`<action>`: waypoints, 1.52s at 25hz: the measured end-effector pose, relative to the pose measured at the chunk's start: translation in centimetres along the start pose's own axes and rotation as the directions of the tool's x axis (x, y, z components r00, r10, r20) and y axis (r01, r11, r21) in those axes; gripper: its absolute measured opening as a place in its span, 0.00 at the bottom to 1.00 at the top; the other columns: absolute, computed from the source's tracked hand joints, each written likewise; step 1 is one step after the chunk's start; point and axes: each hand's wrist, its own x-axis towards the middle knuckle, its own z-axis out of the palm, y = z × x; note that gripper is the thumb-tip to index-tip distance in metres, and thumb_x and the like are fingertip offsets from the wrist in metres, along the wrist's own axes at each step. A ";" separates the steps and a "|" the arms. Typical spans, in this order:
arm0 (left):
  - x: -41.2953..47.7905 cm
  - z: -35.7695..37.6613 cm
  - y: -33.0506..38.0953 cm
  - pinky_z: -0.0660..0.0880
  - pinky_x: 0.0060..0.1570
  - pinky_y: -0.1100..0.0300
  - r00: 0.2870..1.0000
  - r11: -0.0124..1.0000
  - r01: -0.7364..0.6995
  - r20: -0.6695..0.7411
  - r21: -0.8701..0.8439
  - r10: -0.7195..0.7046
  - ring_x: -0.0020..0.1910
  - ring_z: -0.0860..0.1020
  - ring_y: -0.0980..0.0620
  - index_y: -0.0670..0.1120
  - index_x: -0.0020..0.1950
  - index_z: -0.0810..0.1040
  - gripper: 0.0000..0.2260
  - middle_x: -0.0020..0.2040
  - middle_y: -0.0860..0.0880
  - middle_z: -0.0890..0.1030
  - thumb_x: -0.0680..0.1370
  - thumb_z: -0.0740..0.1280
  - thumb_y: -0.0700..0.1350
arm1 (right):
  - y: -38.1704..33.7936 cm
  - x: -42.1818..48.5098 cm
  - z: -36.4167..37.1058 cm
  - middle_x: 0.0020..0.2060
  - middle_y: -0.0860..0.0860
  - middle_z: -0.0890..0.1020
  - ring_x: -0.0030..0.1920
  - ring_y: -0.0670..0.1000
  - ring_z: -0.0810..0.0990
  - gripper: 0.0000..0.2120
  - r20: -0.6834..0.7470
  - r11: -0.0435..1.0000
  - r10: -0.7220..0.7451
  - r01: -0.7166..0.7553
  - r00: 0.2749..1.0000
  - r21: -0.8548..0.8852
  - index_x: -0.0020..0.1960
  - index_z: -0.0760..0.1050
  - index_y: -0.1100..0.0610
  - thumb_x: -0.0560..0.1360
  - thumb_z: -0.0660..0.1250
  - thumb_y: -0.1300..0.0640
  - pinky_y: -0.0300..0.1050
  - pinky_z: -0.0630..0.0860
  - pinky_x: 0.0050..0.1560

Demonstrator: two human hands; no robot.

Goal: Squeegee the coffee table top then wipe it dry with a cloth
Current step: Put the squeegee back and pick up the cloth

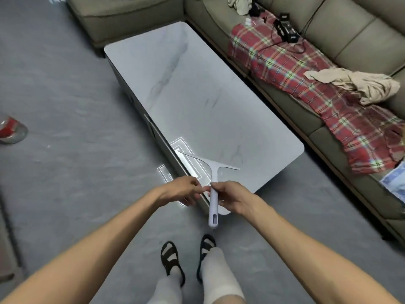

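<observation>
Right hand (232,197) fingers were clamped on the squeegee (213,189); left hand (184,190) fingers pinched its handle. Counter (197,95) beyond appeared unwiped; cloth (355,84) lay unused.

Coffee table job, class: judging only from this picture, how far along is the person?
Done: nothing visibly; the coffee table top shows no streaks. In hand: the right hand grips the squeegee handle above the near corner, left hand touching it. Left: squeegeeing, then drying; a beige cloth lies on the sofa.
</observation>
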 end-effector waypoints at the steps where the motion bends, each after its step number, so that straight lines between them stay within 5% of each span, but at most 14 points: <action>1: -2.3 0.7 0.0 0.77 0.42 0.56 1.000 0.999 -0.009 -0.016 -0.034 0.009 0.38 0.82 0.49 0.40 0.53 0.77 0.17 0.43 0.45 0.84 0.76 0.67 0.54 | 0.3 -1.3 1.1 0.40 0.55 0.82 0.41 0.51 0.79 0.09 0.044 1.000 -0.001 0.002 0.999 -0.012 0.46 0.77 0.64 0.80 0.59 0.65 0.43 0.75 0.51; 5: -9.0 3.6 -0.7 0.77 0.41 0.56 0.980 0.991 -0.063 -0.194 -0.121 0.038 0.35 0.80 0.49 0.43 0.48 0.77 0.06 0.38 0.44 0.81 0.75 0.69 0.44 | 1.7 -4.7 3.8 0.35 0.56 0.76 0.35 0.50 0.75 0.09 0.130 0.988 -0.016 0.035 0.991 -0.149 0.40 0.73 0.62 0.79 0.61 0.65 0.40 0.80 0.34; 9: -14.0 9.1 -2.6 0.78 0.38 0.60 0.898 0.984 -0.076 -0.439 -0.161 -0.003 0.35 0.78 0.52 0.43 0.50 0.78 0.10 0.38 0.45 0.80 0.70 0.74 0.40 | 4.8 -8.0 4.3 0.27 0.54 0.77 0.28 0.48 0.75 0.09 0.309 0.947 0.009 0.092 0.951 -0.309 0.40 0.74 0.63 0.79 0.62 0.65 0.39 0.80 0.31; 12: -17.6 15.8 -4.3 0.80 0.42 0.58 0.834 0.969 -0.072 -0.546 -0.238 -0.072 0.38 0.80 0.50 0.41 0.48 0.81 0.09 0.40 0.43 0.82 0.69 0.74 0.39 | 8.2 -10.8 3.0 0.18 0.48 0.67 0.19 0.44 0.65 0.09 0.449 0.855 0.065 0.182 0.891 -0.485 0.40 0.72 0.62 0.79 0.61 0.65 0.35 0.73 0.27; 16: -23.5 24.8 -7.0 0.77 0.41 0.58 0.747 0.932 -0.040 -0.630 -0.359 -0.211 0.38 0.78 0.50 0.42 0.48 0.80 0.08 0.39 0.46 0.80 0.69 0.73 0.39 | 14.5 -15.1 1.8 0.20 0.47 0.62 0.22 0.45 0.62 0.16 0.450 0.721 0.147 0.216 0.881 -0.658 0.31 0.68 0.55 0.77 0.64 0.59 0.36 0.70 0.28; 24: -34.8 44.2 -17.1 0.79 0.45 0.50 0.517 0.760 0.024 -0.643 -0.649 -0.566 0.37 0.77 0.51 0.51 0.42 0.79 0.07 0.40 0.47 0.82 0.67 0.74 0.44 | 34.3 -23.6 1.2 0.20 0.51 0.69 0.25 0.50 0.71 0.15 0.530 0.483 0.338 0.340 0.778 -0.807 0.32 0.69 0.58 0.77 0.65 0.63 0.41 0.73 0.30; 28: -39.2 53.4 -23.6 0.75 0.43 0.59 0.451 0.612 -0.055 -0.566 -0.789 -0.690 0.41 0.77 0.50 0.48 0.48 0.79 0.11 0.41 0.47 0.80 0.69 0.76 0.40 | 45.3 -27.0 1.4 0.28 0.57 0.74 0.24 0.49 0.74 0.13 0.519 0.344 0.444 0.396 0.730 -0.852 0.34 0.72 0.61 0.77 0.66 0.63 0.38 0.76 0.27; 31: -42.3 59.0 -29.1 0.79 0.54 0.52 0.426 0.520 -0.119 -0.516 -0.846 -0.743 0.47 0.81 0.46 0.43 0.54 0.79 0.16 0.46 0.45 0.81 0.68 0.76 0.38 | 52.9 -28.6 1.7 0.28 0.57 0.75 0.24 0.48 0.75 0.13 0.499 0.304 0.476 0.397 0.725 -0.866 0.34 0.72 0.62 0.77 0.67 0.63 0.37 0.77 0.27; 38: -45.6 68.7 -49.3 0.77 0.56 0.52 0.434 0.494 -0.133 -0.499 -0.859 -0.750 0.51 0.79 0.46 0.40 0.57 0.78 0.17 0.50 0.46 0.80 0.70 0.75 0.35 | 75.4 -26.8 3.4 0.27 0.55 0.75 0.22 0.47 0.73 0.14 0.460 0.288 0.397 0.368 0.794 -0.884 0.35 0.72 0.62 0.78 0.66 0.61 0.39 0.76 0.28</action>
